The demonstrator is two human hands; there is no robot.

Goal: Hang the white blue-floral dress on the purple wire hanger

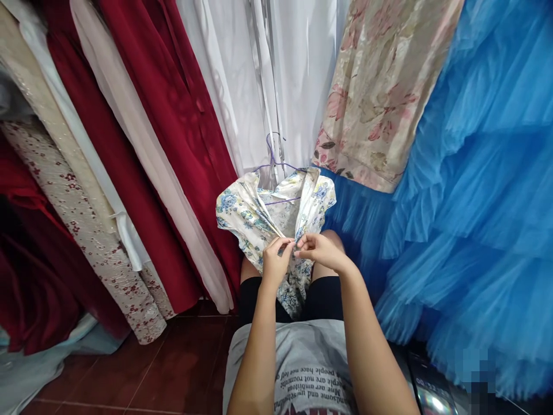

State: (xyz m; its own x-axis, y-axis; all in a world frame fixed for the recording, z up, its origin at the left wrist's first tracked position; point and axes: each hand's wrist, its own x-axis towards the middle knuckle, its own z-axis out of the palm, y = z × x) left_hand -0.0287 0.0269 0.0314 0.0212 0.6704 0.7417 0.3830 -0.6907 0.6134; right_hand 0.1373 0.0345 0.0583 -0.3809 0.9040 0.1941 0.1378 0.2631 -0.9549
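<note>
A white floral blouse (pixel 247 203) with blue and yellow flowers is draped over a thin purple hanger (pixel 271 154), its lower part lying across my lap. The neck is spread in a V, with the lining showing inside. At the point of the V, my left hand (pixel 276 258) pinches the edge of the blouse front. My right hand (pixel 320 251) meets it there, thumb and fingertips closed on the opposite edge. Between the fingertips the fabric is mostly covered, and any button is too small to make out.
Dark red garments (pixel 173 115) hang at the left, white ones (pixel 298 69) straight ahead. A beige floral garment (pixel 380 104) hangs at the right beside a blue tulle dress (pixel 484 190). Red-brown floor tiles (pixel 173 357) show at lower left.
</note>
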